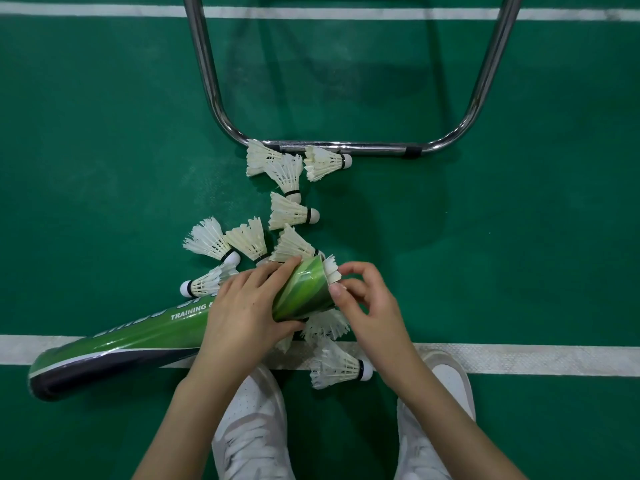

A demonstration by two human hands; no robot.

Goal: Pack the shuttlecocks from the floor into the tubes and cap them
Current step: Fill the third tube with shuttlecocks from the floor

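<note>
Shoes [254, 431]: one pair, white, at the bottom edge, toes toward a white line [502, 358] painted across the green floor [104, 133].

Left hand [242, 313]: fingers curled round the held tube [304, 292], gripping it near its open end.

Held tube: green, lifted off the floor, mouth facing right. The feathers of one shuttlecock [331, 270] stick out of the mouth.

Right hand [367, 303]: thumb and fingertips pinching the feathers of that shuttlecock at the tube's mouth.

Second tube [114, 355]: green with a dark end, lying on its side to the left, across the white line, partly under the left hand.

Loose shuttlecocks: white feathers, scattered on the floor.
- three just beside a chrome bar [346, 147], one [325, 162] touching it;
- one [291, 213] below those;
- a cluster [225, 244] just above the left hand;
- one [337, 365] on the white line, another [325, 323] under the held tube.

Chrome bar: bent steel tubing, a U-shaped frame resting on the floor at the top.
</note>
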